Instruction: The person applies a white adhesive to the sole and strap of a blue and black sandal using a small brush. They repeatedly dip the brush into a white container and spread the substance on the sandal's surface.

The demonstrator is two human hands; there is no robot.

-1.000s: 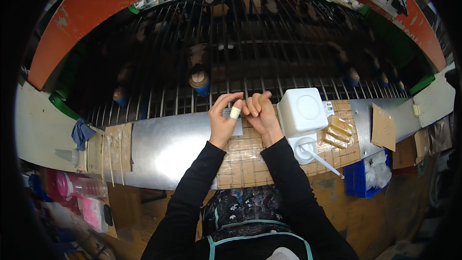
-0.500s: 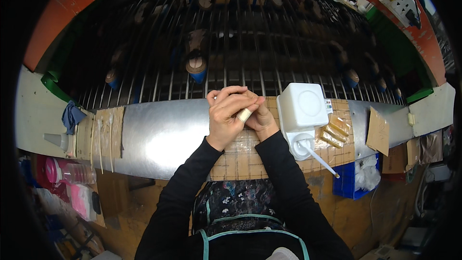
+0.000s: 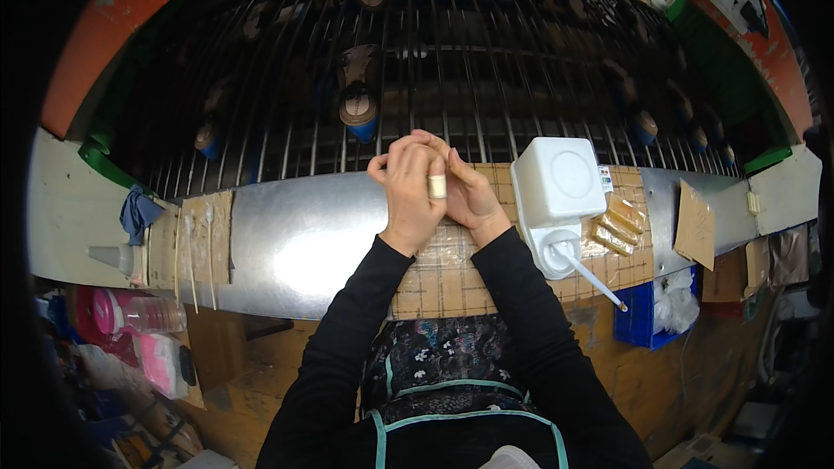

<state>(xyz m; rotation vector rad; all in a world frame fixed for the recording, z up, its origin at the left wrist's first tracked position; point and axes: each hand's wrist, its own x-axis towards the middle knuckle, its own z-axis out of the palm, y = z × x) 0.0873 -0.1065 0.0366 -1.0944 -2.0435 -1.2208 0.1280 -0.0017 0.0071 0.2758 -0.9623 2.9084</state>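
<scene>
My left hand (image 3: pixel 412 195) and my right hand (image 3: pixel 476 200) are brought together over the far edge of the bench. The left fingers are closed and bent against the right hand, and one carries a cream-coloured wrap (image 3: pixel 437 187). My right hand is curled, with most of its fingers hidden behind the left. Whatever lies between them, if anything, is out of sight. Under the hands lies a cardboard mat (image 3: pixel 443 282) with a lined, shiny surface. Right of my hands stands a white plastic container (image 3: pixel 560 182) with a thin white brush-like stick (image 3: pixel 595 280) at its front.
Beyond the bench, several shoes (image 3: pixel 358 108) sit on a rack of metal rods (image 3: pixel 417 78). Several amber bars (image 3: pixel 618 226) lie right of the container. Long swabs (image 3: pixel 209 247) rest on cardboard at left. A blue crate (image 3: pixel 634 321) stands below the bench at right.
My left hand has turned more upright, so its wrapped finger now points upward. The view has shifted slightly; both hands stay together.
</scene>
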